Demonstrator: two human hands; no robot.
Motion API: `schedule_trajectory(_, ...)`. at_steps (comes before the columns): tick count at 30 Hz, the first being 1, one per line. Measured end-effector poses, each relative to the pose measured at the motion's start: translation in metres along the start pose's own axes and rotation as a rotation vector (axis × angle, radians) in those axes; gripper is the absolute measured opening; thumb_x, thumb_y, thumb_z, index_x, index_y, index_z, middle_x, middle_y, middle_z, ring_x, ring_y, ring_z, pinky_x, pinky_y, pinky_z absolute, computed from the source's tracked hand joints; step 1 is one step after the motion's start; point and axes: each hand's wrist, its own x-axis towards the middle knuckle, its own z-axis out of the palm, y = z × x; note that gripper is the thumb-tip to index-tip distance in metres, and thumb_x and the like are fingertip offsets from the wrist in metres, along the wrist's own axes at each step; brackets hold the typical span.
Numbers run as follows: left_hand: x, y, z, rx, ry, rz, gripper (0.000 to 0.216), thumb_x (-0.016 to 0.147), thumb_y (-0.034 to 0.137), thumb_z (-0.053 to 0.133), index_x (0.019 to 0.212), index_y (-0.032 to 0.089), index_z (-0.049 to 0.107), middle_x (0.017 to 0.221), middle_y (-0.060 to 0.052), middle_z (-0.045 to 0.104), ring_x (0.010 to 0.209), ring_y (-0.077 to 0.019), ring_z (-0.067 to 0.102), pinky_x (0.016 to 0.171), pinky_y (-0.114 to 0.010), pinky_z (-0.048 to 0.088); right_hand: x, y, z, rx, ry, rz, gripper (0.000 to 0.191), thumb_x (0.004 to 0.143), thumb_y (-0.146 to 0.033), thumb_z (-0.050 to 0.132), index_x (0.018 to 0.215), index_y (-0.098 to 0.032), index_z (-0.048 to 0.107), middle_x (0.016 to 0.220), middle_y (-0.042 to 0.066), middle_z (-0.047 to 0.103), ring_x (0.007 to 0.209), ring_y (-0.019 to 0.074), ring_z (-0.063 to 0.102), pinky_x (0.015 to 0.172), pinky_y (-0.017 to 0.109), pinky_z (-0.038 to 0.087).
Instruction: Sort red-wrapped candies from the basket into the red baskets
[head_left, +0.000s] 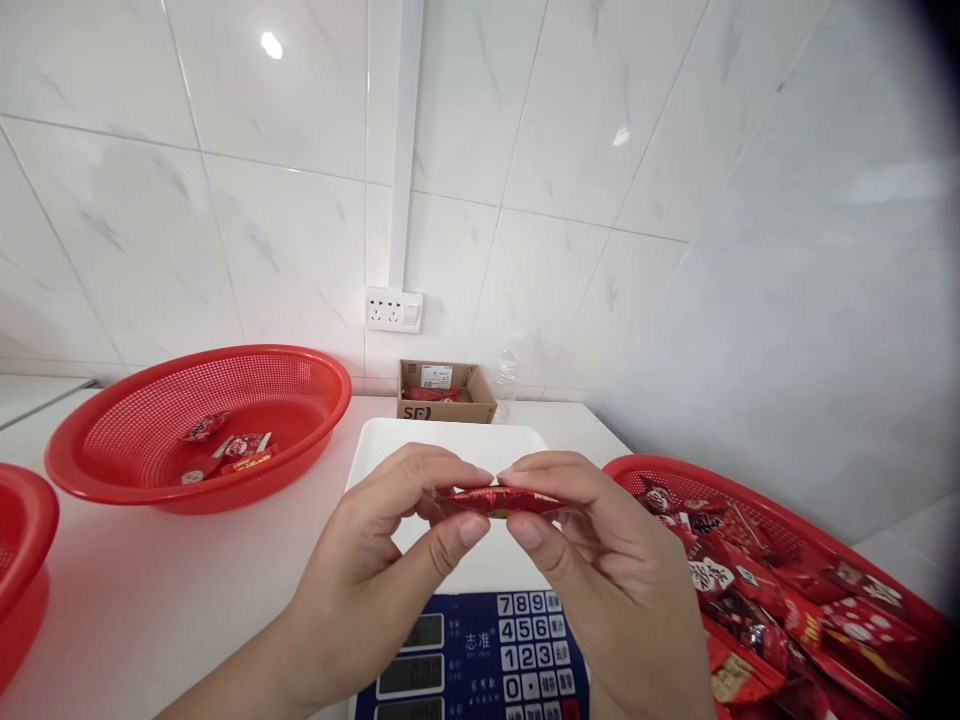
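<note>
Between both hands I hold a small red wrapped packet [499, 500], seen nearly edge-on, with gold marks on its wrapper. My left hand [390, 560] pinches its left end, thumb below and fingers above. In the same way my right hand [592, 550] grips the right end. The fingertips almost meet at the packet's middle. Beneath the hands stands a digital scale, its white weighing plate [450, 435] partly covered by them. The scale's blue keypad panel [480, 650] faces me, with number keys and display windows; my right hand hides some keys.
At left a red plastic basket [300, 480] holds several packets, and another basket's rim [37, 510] shows at the edge. To the right, a red basket [626, 465] is full of red packets. Behind the scale stands a cardboard box [465, 411] against the tiled wall [300, 230].
</note>
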Motion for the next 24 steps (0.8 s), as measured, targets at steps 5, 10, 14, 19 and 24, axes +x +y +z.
schedule_trajectory(5, -0.0009, -0.0007, -0.0003, -0.037, 0.024, 0.015, 0.023, 0.09, 0.018, 0.064, 0.104, 0.035, 0.069, 0.094, 0.002, 0.063, 0.087, -0.0123, 0.06, 0.075, -0.021, 0.052, -0.0002, 0.0007, 0.0007, 0.017, 0.014, -0.055, 0.019, 0.088, -0.017, 0.066, 0.098, -0.033, 0.069, 0.098, -0.002, 0.065, 0.091, 0.0132, 0.063, 0.076, 0.024, 0.053)
schedule_trajectory(10, -0.0019, -0.0021, 0.0007, -0.057, 0.021, 0.025, 0.025, 0.088, 0.017, 0.065, 0.103, 0.036, 0.07, 0.097, 0.002, 0.064, 0.092, -0.0134, 0.06, 0.077, -0.021, 0.052, 0.0014, 0.0002, 0.0007, 0.015, 0.034, -0.098, 0.021, 0.086, -0.016, 0.069, 0.097, -0.034, 0.072, 0.096, -0.003, 0.067, 0.09, 0.013, 0.063, 0.076, 0.023, 0.054)
schedule_trajectory(14, -0.0038, -0.0007, 0.0007, -0.087, 0.019, 0.017, 0.026, 0.087, 0.017, 0.066, 0.102, 0.038, 0.07, 0.099, 0.002, 0.064, 0.095, -0.0134, 0.059, 0.078, -0.02, 0.053, 0.002, 0.0, 0.0011, 0.043, 0.033, -0.097, 0.023, 0.086, -0.015, 0.069, 0.098, -0.034, 0.072, 0.096, -0.003, 0.067, 0.09, 0.0125, 0.063, 0.076, 0.022, 0.054)
schedule_trajectory(19, -0.0039, 0.0014, 0.001, -0.112, 0.019, 0.014, 0.026, 0.087, 0.016, 0.066, 0.102, 0.036, 0.072, 0.1, 0.001, 0.063, 0.095, -0.0135, 0.06, 0.079, -0.019, 0.054, 0.0016, -0.0001, 0.0003, 0.087, 0.026, -0.104, 0.024, 0.085, -0.014, 0.069, 0.098, -0.034, 0.073, 0.097, -0.001, 0.068, 0.092, 0.0141, 0.064, 0.076, 0.024, 0.057)
schedule_trajectory(24, -0.0051, 0.0034, -0.0002, -0.19, 0.075, -0.001, 0.026, 0.081, 0.018, 0.074, 0.097, 0.038, 0.072, 0.108, 0.002, 0.061, 0.093, -0.0115, 0.061, 0.082, -0.018, 0.055, 0.0008, 0.0, 0.0011, 0.123, 0.037, -0.124, 0.031, 0.083, -0.007, 0.07, 0.098, -0.033, 0.074, 0.102, 0.001, 0.068, 0.098, 0.0169, 0.064, 0.076, 0.027, 0.059)
